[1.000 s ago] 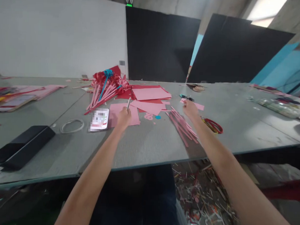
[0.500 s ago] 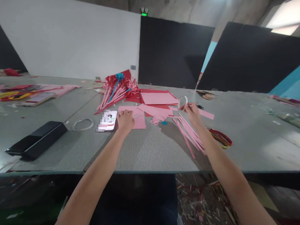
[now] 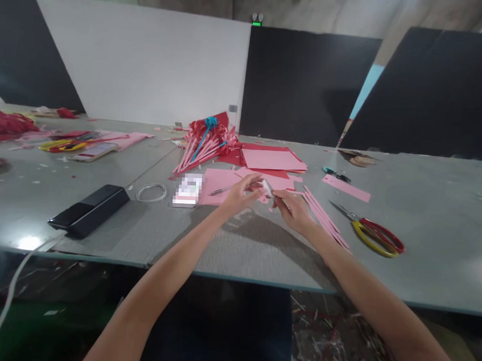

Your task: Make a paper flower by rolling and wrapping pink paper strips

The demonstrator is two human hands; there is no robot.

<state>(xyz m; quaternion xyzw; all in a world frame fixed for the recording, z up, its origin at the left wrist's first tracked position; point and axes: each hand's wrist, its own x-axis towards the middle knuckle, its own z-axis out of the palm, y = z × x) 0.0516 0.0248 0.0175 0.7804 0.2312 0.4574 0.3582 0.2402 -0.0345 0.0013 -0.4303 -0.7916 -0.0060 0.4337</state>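
Note:
A narrow whitish roll of tape [image 3: 266, 188] is held up edge-on over the pink sheets. My right hand [image 3: 292, 208] pinches its lower right side between thumb and fingers. My left hand [image 3: 241, 193] is at the roll's left side, its thumb and fingers bent but apart; whether the fingertips touch the roll is hard to tell. Beneath and behind my hands lie pink paper sheets [image 3: 212, 178] with a pen [image 3: 220, 191] on them. Pink strips [image 3: 323, 217] lie just right of my right hand.
Scissors with red and yellow handles [image 3: 376, 237] lie at the right. At the left are a phone [image 3: 188, 191], a coiled white cable [image 3: 151, 193] and a black box-shaped device [image 3: 90, 210]. A red and pink paper bundle [image 3: 205, 139] lies behind, near stacked red and pink sheets [image 3: 274, 159].
My right hand has brought the tape roll left and nearer. My left hand has lifted off the paper beside the phone and moved right to the roll. The view has shifted, showing the whole scissors.

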